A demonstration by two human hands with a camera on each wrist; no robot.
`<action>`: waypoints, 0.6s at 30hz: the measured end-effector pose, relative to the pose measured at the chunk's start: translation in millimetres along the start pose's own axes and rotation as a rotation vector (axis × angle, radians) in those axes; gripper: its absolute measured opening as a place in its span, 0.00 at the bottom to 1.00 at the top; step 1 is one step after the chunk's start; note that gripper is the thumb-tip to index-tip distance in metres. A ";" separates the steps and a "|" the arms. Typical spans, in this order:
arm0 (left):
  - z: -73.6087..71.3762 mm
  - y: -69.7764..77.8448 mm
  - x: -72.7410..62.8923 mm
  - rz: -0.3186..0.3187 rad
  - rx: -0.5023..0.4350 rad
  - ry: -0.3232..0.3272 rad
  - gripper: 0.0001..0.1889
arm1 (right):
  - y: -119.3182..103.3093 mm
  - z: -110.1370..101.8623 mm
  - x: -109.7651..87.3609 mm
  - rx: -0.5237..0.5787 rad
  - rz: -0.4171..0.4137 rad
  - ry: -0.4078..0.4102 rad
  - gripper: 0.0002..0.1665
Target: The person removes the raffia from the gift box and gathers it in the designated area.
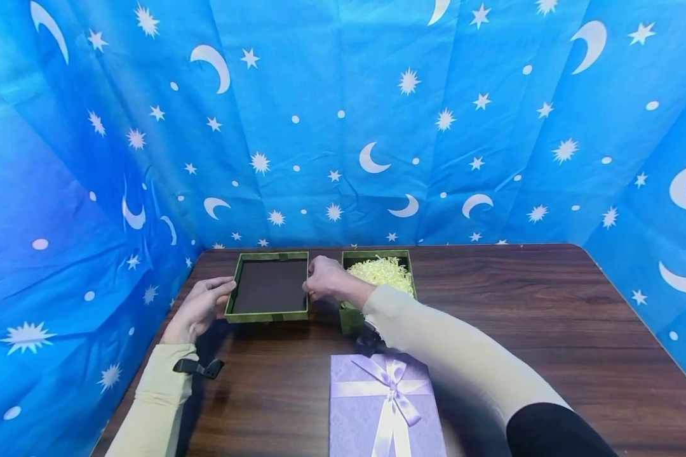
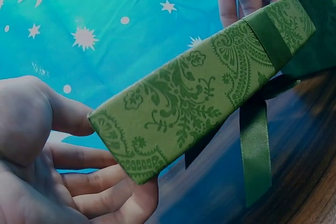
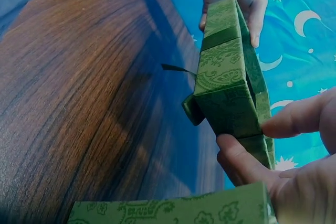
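Observation:
A green patterned box lid (image 1: pixel 269 287) is held upside down, its dark inside facing up, near the back left of the table. My left hand (image 1: pixel 199 306) grips its left side, thumb at the rim and fingers beneath, as the left wrist view shows. On the opposite side my right hand (image 1: pixel 327 278) pinches the lid's wall between thumb and fingers. Under the lid hangs a green ribbon (image 2: pixel 255 153). Beside the right hand stands the matching green box (image 1: pixel 351 321), filled with pale yellow shredded paper (image 1: pixel 387 274); the right forearm hides part of it.
A purple gift box (image 1: pixel 351 422) with a lilac ribbon bow (image 1: pixel 393 386) lies at the front middle of the dark wooden table (image 1: pixel 526 311). Blue cloth (image 1: pixel 331 82) with moons and stars hangs along the back and both sides.

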State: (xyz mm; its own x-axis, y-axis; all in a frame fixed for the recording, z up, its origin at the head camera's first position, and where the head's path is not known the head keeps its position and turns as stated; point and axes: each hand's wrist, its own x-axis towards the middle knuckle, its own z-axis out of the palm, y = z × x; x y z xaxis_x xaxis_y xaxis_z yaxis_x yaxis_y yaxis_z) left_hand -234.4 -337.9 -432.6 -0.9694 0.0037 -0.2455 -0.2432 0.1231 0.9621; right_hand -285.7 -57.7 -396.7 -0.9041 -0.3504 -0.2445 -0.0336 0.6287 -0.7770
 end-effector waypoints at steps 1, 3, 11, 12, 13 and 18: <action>-0.1 -0.8 1.0 -0.005 0.002 0.003 0.35 | -0.5 0.3 -0.3 -0.025 -0.003 0.002 0.25; -0.5 -2.7 2.6 -0.018 0.011 0.005 0.34 | -1.3 0.8 -1.1 -0.058 -0.005 -0.004 0.23; 0.4 -9.4 9.1 -0.036 0.046 0.013 0.31 | -1.2 6.3 -2.9 0.174 0.019 -0.088 0.08; 0.3 -9.9 9.5 -0.037 0.053 0.015 0.30 | -1.0 7.2 -2.4 0.166 0.016 -0.090 0.09; 0.2 -10.4 10.0 -0.035 0.060 0.015 0.30 | -0.9 7.9 -1.5 0.151 0.014 -0.090 0.11; -2.4 -11.2 9.6 -0.033 0.079 -0.006 0.31 | -1.1 11.8 4.5 0.032 0.015 -0.088 0.20</action>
State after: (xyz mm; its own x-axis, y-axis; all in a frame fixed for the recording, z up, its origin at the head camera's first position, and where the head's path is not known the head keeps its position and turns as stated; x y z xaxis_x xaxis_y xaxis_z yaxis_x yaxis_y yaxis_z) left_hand -241.1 -341.7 -445.4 -0.9606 0.0041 -0.2781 -0.2716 0.2017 0.9410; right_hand -284.7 -68.2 -403.8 -0.8637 -0.4015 -0.3048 -0.0057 0.6123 -0.7906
